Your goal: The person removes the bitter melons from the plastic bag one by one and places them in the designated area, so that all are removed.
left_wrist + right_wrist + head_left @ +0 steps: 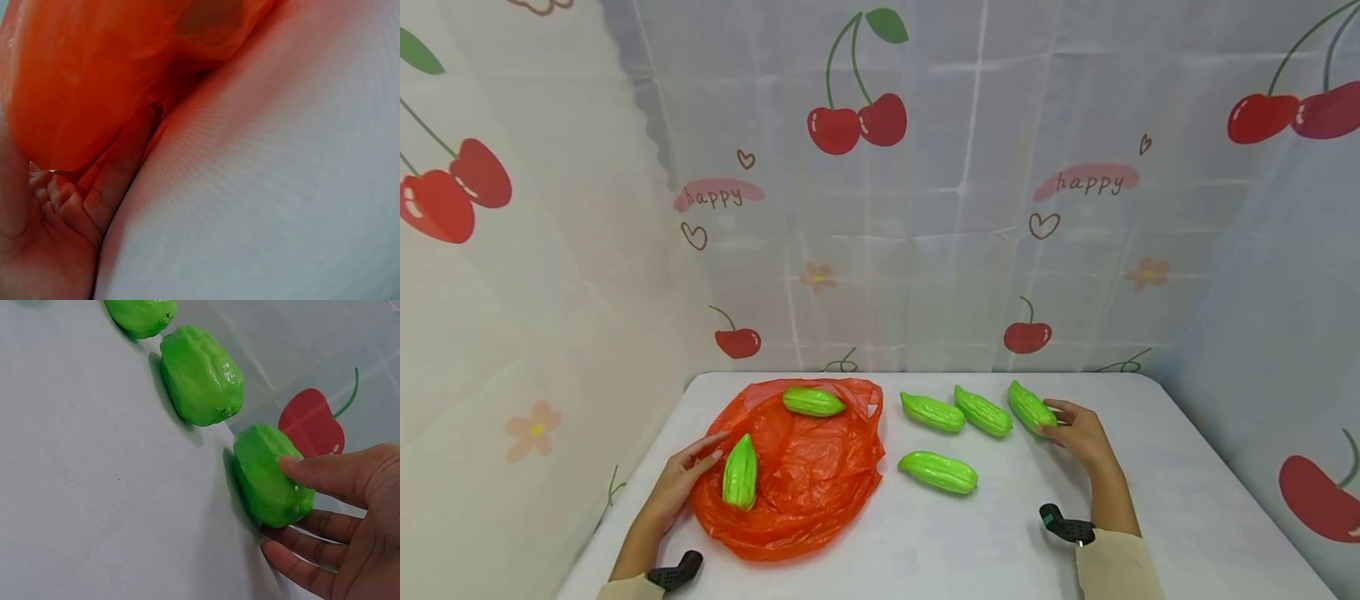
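My right hand [1081,437] holds the near end of a green bitter melon [269,472], thumb on its upper face and fingers beneath. That melon lies at the right end of a back row with two other bitter melons, the middle one [983,411] and the left one [933,412]. A further bitter melon [938,472] lies nearer. On the left, my left hand [679,479] touches the side of a red plastic bag [808,467], fingers partly hidden by it in the left wrist view. Two bitter melons are in the bag, one [741,473] at left, one [813,402] at back.
The white table [970,550] ends at a hanging cherry-print sheet [880,250] behind, with more sheet at both sides. A black wrist device [1066,525] sits on the right wrist, another [676,572] on the left.
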The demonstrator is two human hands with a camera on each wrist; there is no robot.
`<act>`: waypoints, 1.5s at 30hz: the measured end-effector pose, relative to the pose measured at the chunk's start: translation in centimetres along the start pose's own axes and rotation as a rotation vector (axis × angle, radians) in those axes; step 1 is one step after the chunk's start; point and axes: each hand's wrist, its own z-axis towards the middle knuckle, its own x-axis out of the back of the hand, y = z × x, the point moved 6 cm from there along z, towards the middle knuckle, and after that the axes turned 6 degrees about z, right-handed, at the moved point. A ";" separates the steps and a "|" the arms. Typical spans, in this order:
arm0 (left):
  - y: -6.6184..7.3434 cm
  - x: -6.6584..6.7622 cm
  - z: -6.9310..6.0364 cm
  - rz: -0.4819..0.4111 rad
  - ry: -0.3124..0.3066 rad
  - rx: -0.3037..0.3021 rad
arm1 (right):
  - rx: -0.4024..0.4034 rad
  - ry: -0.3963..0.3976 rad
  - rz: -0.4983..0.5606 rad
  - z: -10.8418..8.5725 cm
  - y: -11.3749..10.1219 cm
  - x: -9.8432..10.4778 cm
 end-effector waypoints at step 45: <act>-0.4 0.1 0.3 0.000 0.000 0.000 | 0.257 0.118 -0.122 -2.4 -9.4 -1.1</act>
